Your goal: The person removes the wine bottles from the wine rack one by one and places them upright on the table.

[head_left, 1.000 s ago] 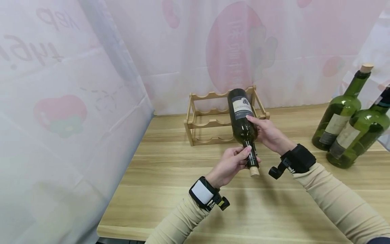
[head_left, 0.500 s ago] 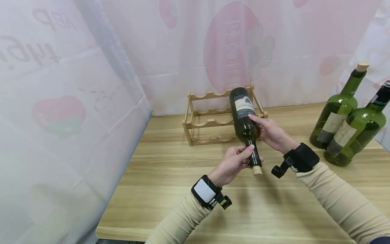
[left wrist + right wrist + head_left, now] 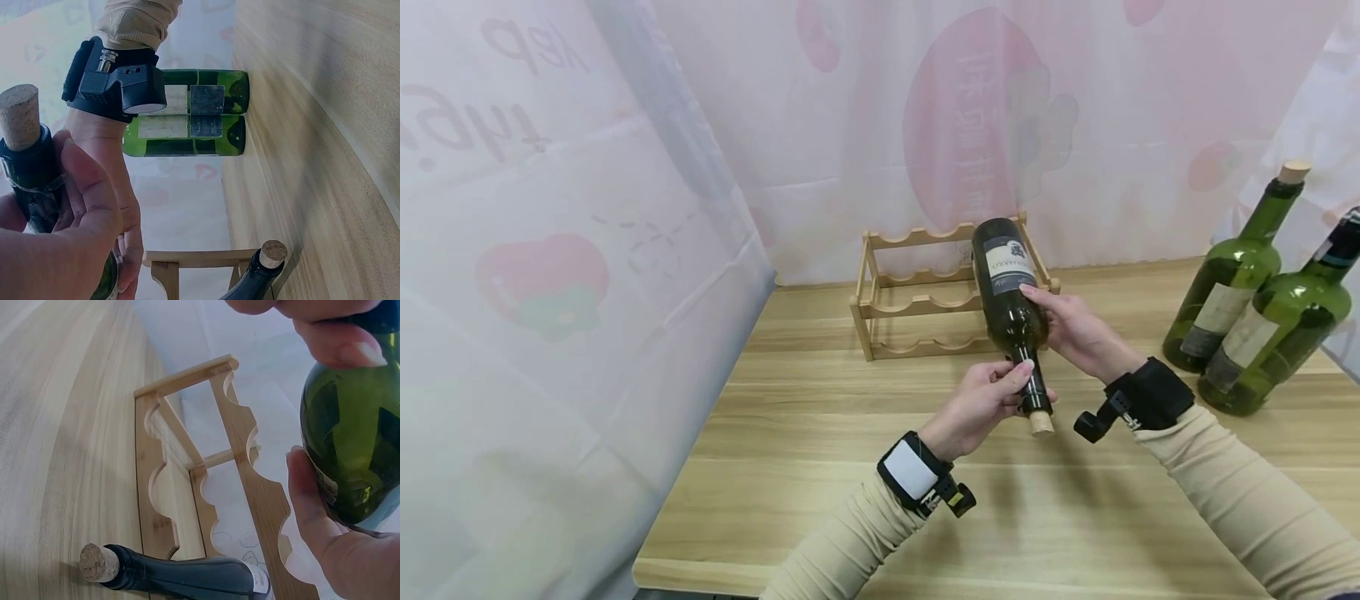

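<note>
Both hands hold a dark green wine bottle [image 3: 1006,279], its base toward the wooden wine rack [image 3: 917,302] and its corked neck toward me. My left hand [image 3: 976,404] pinches the neck, thumb on top. My right hand [image 3: 1078,333] grips the body from the right, thumb by the label. In the head view the held bottle is in front of the rack's right part; whether it touches the rack I cannot tell. A second corked bottle [image 3: 187,575] lies in the rack's lower level in the right wrist view; the held bottle hides it in the head view.
Two green wine bottles, one corked [image 3: 1225,292] and one with a dark top [image 3: 1277,333], stand on the wooden table [image 3: 760,500] at the right. Printed cloth curtains [image 3: 820,167] hang behind and to the left. The rack stands near the back cloth.
The held bottle and both hands have shifted slightly to the right relative to the rack. Both grips look the same as before.
</note>
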Demonstrator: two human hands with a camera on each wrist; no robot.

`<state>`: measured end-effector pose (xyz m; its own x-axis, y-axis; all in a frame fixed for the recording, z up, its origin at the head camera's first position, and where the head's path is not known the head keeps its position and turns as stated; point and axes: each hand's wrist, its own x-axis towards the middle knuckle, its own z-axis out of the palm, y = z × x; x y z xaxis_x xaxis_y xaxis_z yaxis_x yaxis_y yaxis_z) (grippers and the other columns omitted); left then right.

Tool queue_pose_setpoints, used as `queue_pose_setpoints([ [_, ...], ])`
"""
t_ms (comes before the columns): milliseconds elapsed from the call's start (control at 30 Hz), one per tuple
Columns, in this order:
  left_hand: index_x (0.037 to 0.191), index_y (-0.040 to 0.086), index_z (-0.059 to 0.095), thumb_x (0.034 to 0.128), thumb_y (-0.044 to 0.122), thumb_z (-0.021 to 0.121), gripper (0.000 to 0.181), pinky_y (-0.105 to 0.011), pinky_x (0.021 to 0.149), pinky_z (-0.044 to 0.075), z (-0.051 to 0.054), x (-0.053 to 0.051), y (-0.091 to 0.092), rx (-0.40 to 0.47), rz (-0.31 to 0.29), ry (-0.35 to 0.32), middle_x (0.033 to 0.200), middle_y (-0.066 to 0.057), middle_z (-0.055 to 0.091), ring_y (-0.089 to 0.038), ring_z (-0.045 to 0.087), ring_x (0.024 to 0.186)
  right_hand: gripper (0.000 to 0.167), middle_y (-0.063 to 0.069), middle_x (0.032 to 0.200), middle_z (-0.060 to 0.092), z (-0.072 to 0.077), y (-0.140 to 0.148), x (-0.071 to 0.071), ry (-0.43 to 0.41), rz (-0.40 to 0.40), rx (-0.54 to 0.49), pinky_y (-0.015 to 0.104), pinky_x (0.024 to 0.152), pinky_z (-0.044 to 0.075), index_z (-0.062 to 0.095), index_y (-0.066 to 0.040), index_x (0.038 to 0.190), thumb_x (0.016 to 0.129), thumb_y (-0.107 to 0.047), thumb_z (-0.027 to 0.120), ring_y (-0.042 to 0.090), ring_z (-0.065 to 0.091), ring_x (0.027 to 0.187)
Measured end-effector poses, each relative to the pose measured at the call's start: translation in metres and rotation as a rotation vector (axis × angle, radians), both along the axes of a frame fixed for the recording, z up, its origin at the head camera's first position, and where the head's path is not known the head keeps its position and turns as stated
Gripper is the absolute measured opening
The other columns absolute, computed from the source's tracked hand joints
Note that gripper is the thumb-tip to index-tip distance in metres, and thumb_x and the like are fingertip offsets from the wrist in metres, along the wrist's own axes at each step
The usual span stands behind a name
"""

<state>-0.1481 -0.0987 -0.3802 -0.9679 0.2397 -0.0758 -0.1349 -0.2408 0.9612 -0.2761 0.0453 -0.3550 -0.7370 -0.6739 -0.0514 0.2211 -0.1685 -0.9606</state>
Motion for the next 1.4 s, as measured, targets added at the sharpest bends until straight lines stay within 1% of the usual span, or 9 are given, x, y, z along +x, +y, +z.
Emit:
queue_pose_setpoints([
  [67, 0.127, -0.009, 0.053, 0.1027, 0.022, 0.047, 0.040, -0.021, 0.078, 0.054, 0.000, 0.000, 0.001, 0.003, -0.001, -0.004, 0.118, -0.034, 0.061, -0.034, 0.065, 0.111, 0.022, -0.003, 0.102, 0.069, 0.000, 0.000, 0.000, -0.003, -0.003, -0.005, 0.024, 0.087, 0.049, 0.065, -0.015, 0.106, 0.100, -0.031, 0.050, 0.010, 0.064, 0.096],
  [200, 0.128, -0.010, 0.052, 0.1025, 0.023, 0.047, 0.042, -0.021, 0.079, 0.054, -0.001, 0.000, 0.001, 0.006, -0.005, -0.006, 0.120, -0.037, 0.058, -0.018, 0.071, 0.098, 0.023, -0.003, 0.102, 0.069, 0.000, 0.001, 0.001, 0.005, -0.003, -0.006, 0.023, 0.087, 0.049, 0.064, -0.014, 0.106, 0.101, -0.031, 0.049, 0.010, 0.064, 0.096],
  [300, 0.128, -0.010, 0.051, 0.1025, 0.023, 0.047, 0.042, -0.020, 0.079, 0.054, -0.001, 0.000, 0.002, 0.010, -0.008, -0.004, 0.121, -0.039, 0.056, -0.012, 0.071, 0.095, 0.024, -0.003, 0.102, 0.069, -0.001, 0.002, 0.000, 0.009, 0.003, -0.006, 0.023, 0.088, 0.049, 0.061, -0.013, 0.110, 0.101, -0.032, 0.049, 0.010, 0.064, 0.097],
  [567, 0.128, -0.011, 0.052, 0.1023, 0.023, 0.048, 0.042, -0.021, 0.080, 0.054, 0.001, 0.000, 0.006, 0.016, -0.010, -0.004, 0.121, -0.038, 0.057, -0.014, 0.071, 0.096, 0.025, -0.004, 0.104, 0.069, -0.003, 0.007, -0.002, -0.002, 0.012, -0.023, 0.023, 0.089, 0.049, 0.053, -0.012, 0.118, 0.102, -0.030, 0.047, 0.009, 0.064, 0.099],
  [667, 0.127, -0.011, 0.052, 0.1026, 0.023, 0.047, 0.042, -0.022, 0.081, 0.054, 0.001, 0.000, 0.008, 0.010, -0.012, -0.001, 0.121, -0.038, 0.057, -0.013, 0.071, 0.093, 0.023, -0.004, 0.105, 0.069, -0.004, 0.010, -0.002, -0.007, 0.014, -0.035, 0.023, 0.088, 0.050, 0.056, -0.013, 0.116, 0.102, -0.029, 0.047, 0.009, 0.064, 0.098],
  [900, 0.127, -0.010, 0.052, 0.1026, 0.023, 0.047, 0.041, -0.023, 0.083, 0.054, 0.002, -0.002, 0.013, 0.011, -0.019, 0.000, 0.120, -0.039, 0.057, -0.013, 0.071, 0.093, 0.023, -0.002, 0.103, 0.069, -0.004, 0.016, -0.003, -0.011, 0.004, -0.057, 0.024, 0.086, 0.051, 0.068, -0.016, 0.105, 0.101, -0.029, 0.049, 0.009, 0.064, 0.097],
  [1133, 0.127, -0.008, 0.052, 0.1024, 0.023, 0.047, 0.040, -0.022, 0.082, 0.054, 0.002, -0.004, 0.018, 0.005, -0.032, -0.015, 0.121, -0.037, 0.058, -0.015, 0.070, 0.098, 0.023, -0.003, 0.105, 0.067, -0.004, 0.022, -0.002, -0.007, -0.008, -0.059, 0.023, 0.087, 0.051, 0.068, -0.017, 0.104, 0.101, -0.029, 0.049, 0.009, 0.062, 0.099],
  [1333, 0.126, -0.009, 0.052, 0.1024, 0.022, 0.047, 0.040, -0.020, 0.078, 0.054, 0.002, -0.005, 0.021, 0.009, -0.041, -0.007, 0.121, -0.038, 0.057, -0.012, 0.071, 0.093, 0.024, -0.003, 0.103, 0.068, -0.003, 0.026, -0.002, 0.000, -0.012, -0.053, 0.023, 0.086, 0.050, 0.069, -0.016, 0.103, 0.101, -0.029, 0.048, 0.009, 0.063, 0.097],
  [1400, 0.126, -0.010, 0.052, 0.1025, 0.022, 0.047, 0.039, -0.021, 0.077, 0.054, 0.002, -0.005, 0.022, 0.010, -0.041, 0.000, 0.120, -0.039, 0.057, -0.014, 0.071, 0.093, 0.024, -0.003, 0.103, 0.068, -0.003, 0.027, -0.002, 0.006, -0.011, -0.049, 0.023, 0.086, 0.050, 0.068, -0.017, 0.104, 0.101, -0.029, 0.047, 0.009, 0.063, 0.096],
])
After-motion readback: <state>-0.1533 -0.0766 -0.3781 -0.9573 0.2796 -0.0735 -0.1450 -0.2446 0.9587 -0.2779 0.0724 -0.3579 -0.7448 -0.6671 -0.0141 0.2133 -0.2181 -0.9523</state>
